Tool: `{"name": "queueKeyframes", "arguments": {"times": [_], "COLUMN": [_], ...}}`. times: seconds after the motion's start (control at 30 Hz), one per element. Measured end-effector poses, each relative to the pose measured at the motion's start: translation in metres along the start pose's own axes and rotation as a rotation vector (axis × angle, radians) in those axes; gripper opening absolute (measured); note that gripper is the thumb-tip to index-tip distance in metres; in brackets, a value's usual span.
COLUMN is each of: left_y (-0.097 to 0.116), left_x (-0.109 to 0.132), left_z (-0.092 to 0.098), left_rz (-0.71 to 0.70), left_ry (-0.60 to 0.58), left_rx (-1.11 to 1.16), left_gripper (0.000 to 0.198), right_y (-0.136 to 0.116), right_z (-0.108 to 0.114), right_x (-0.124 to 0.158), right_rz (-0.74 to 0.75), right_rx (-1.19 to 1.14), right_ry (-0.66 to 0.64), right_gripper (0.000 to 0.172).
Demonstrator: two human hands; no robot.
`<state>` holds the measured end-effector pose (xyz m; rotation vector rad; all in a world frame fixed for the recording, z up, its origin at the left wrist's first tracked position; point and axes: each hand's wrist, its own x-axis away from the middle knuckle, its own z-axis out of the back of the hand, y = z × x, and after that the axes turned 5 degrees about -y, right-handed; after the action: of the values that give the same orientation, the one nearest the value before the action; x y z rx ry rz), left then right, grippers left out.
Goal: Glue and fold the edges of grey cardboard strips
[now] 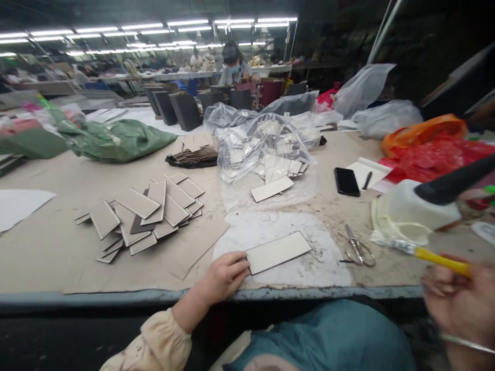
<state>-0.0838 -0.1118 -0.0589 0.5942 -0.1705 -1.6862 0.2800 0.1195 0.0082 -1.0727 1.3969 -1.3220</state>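
My left hand grips the left end of a flat cream rectangular panel with dark edges, which lies on a white sheet. At the far right my right hand, slightly blurred, is closed around the yellow handle of a brush. The brush head points left, by the mouth of a whitish plastic jug. Left of the sheet lies a loose pile of similar panels. More small pieces fill a clear plastic bag behind it.
Scissors lie between the sheet and the jug. A black phone and a pen are farther back. Red and green plastic bags flank the table. A person sits beyond dark upright boards.
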Motion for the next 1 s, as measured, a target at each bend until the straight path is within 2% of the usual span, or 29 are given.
{"name": "queueKeyframes", "arguments": {"times": [0.07,0.2,0.37,0.47,0.77,1.0], "left_y": [0.003,0.004,0.001,-0.001,0.001,0.000], "left_x": [0.000,-0.002,-0.004,-0.003,-0.003,-0.002], "left_z": [0.002,0.004,0.001,0.000,0.000,-0.002], "left_rz": [-0.013,-0.055,-0.078,-0.078,-0.058,-0.066], "left_ry": [0.010,-0.013,-0.018,-0.022,-0.027,-0.024], "left_rx": [0.011,0.014,0.013,0.015,0.009,0.020], "left_gripper": [0.023,0.021,0.019,0.019,0.021,0.022], "right_y": [-0.002,0.007,0.026,0.031,0.038,0.041], "right_z": [-0.036,-0.094,-0.126,-0.134,-0.147,-0.150], "right_x": [0.036,0.091,0.115,0.120,0.127,0.127], "right_rz": [-0.077,-0.201,-0.193,-0.184,-0.170,-0.136], "right_rx": [-0.109,-0.106,0.012,0.055,0.067,0.128], "right_ry": [-0.179,-0.547,-0.805,-0.877,-0.981,-0.987], "right_gripper": [0.032,0.039,0.043,0.043,0.039,0.035]}}
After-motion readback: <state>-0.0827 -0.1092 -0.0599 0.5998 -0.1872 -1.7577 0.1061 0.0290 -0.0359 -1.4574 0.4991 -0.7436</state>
